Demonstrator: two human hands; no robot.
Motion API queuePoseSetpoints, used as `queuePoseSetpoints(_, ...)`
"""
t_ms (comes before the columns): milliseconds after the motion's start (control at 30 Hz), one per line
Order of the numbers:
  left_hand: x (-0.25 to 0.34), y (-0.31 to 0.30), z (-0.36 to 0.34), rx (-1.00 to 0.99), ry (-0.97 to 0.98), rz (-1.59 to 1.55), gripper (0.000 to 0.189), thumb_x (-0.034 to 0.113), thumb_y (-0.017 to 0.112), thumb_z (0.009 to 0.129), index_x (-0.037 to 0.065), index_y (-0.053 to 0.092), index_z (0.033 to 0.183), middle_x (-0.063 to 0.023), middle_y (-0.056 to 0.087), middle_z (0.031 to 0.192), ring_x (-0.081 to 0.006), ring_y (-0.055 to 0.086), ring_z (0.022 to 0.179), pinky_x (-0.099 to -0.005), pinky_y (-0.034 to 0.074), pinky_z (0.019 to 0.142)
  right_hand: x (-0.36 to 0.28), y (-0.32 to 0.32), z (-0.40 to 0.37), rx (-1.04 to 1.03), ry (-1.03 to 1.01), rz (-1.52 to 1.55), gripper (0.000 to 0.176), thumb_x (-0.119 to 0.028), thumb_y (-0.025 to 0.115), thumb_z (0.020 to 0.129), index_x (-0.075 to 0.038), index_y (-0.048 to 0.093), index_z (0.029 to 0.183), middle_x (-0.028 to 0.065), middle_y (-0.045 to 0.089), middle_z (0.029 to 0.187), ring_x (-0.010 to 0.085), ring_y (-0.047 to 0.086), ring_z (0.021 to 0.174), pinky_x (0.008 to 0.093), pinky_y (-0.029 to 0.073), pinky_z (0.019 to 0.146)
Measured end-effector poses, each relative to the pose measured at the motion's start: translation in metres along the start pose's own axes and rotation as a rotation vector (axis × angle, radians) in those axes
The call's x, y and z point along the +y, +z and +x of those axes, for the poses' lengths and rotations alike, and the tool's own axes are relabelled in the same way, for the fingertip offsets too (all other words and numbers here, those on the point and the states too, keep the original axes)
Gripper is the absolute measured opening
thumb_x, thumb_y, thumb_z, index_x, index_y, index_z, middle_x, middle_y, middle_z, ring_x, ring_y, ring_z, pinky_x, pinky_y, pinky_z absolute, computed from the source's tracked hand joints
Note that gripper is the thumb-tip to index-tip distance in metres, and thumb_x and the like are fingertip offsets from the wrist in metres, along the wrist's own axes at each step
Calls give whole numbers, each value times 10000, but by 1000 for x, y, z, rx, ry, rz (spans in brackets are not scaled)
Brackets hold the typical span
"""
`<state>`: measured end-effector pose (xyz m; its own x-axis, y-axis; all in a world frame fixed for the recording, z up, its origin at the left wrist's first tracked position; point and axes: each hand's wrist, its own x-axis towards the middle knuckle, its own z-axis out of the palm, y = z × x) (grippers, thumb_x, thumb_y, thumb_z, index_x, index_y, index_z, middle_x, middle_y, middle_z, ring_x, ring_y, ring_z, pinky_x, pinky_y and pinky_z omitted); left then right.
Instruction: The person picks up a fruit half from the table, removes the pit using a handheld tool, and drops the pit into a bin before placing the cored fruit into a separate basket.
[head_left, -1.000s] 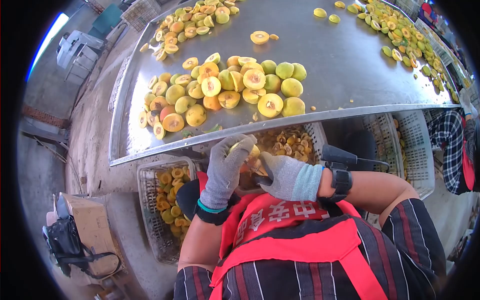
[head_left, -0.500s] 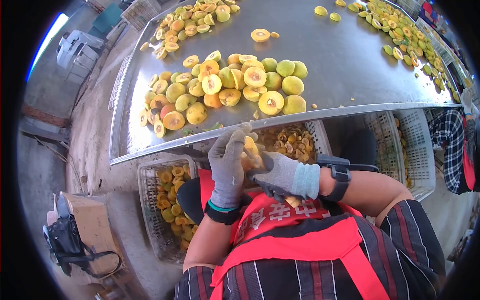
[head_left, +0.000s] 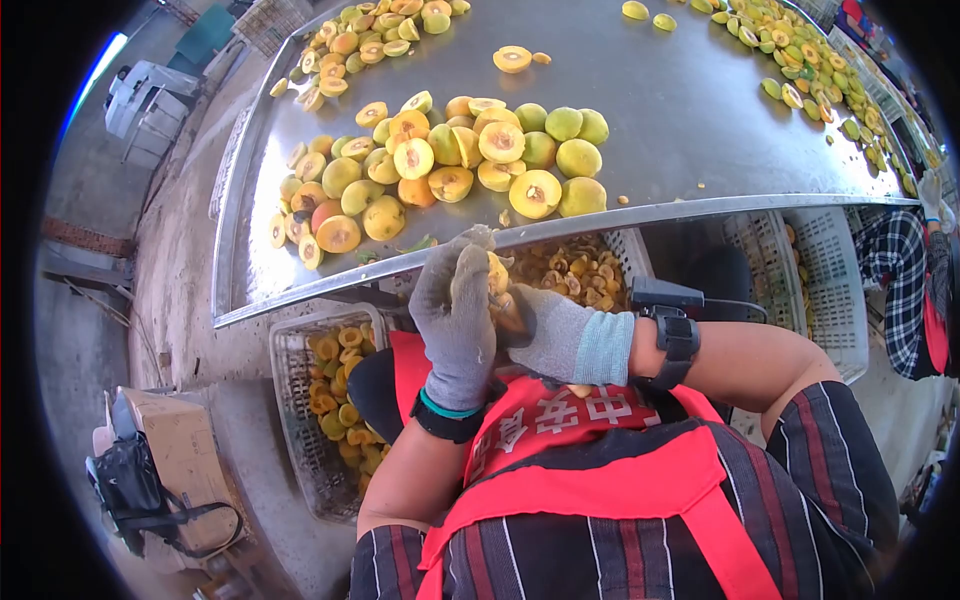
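My left hand (head_left: pixel 450 315), in a grey work glove, is closed around a yellow peach half (head_left: pixel 497 273) just in front of the table's near edge. Close against it, my right hand (head_left: pixel 562 335), gloved too, is wrapped round a tool with a pale wooden handle (head_left: pixel 580 391). The handle's end pokes out below the fist, while the working end is hidden between the hands and the fruit. Beyond my hands, a heap of peaches (head_left: pixel 440 160), many cut in half with stones showing, lies on the metal table (head_left: pixel 680 130).
A crate of hollowed peach halves (head_left: pixel 280 365) stands at lower left. Under the table edge is a crate of stones and scraps (head_left: pixel 575 270). More halves (head_left: pixel 800 70) lie far right. White crates (head_left: pixel 835 290) and another person's gloved hand (head_left: pixel 930 195) are at right.
Both hands stay together at the peach half. My right hand has rolled and shifted slightly, and less of the wooden handle shows. The whole view has moved a little.
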<state>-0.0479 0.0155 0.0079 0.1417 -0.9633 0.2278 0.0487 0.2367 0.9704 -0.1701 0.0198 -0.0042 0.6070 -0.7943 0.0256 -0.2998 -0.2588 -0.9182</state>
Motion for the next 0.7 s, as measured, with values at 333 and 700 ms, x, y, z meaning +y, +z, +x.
queuePoseSetpoints(333, -3, -14, 22, -227, -374, -62, 199, 122, 534, 897, -36, 637, 959, -79, 649, 840, -129, 600, 766, -251, 485, 712, -29, -22, 3, -269, 374, 134, 145, -163, 528, 821, -31, 542, 879, 58, 573, 642, 203, 598, 555, 309, 476, 481)
queuePoseSetpoints(700, -15, 3, 14, -39, -228, -74, 192, 124, 579, 895, -23, 661, 988, -48, 653, 855, -76, 576, 759, -204, 468, 677, 31, 11, 4, 167, -180, -399, 206, -197, 539, 792, -34, 614, 892, 182, 624, 724, 345, 611, 631, 402, 511, 605)
